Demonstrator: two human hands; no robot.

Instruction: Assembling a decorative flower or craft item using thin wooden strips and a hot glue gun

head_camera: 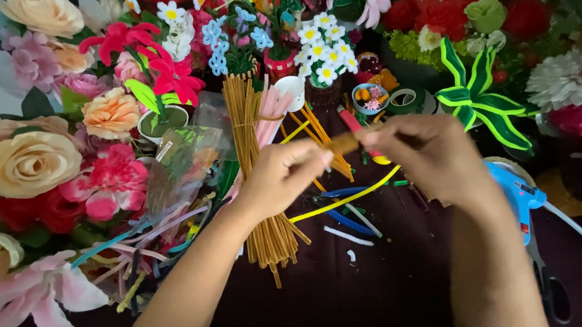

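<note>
While two hands (282, 177) (432, 155) pinch one brown stem (343, 143).

Both my forearms reach up from the bottom edge and lean toward each other, bare to the elbow. My left hand (282, 177) shows its back, knuckles up, fingers curled and pinched together with the tips pointing right. My right hand (426, 155) sits just opposite, a little higher, wrist bent, thumb and forefinger pressed shut toward the left. The fingertips of the two hands nearly meet, blurred.
</note>
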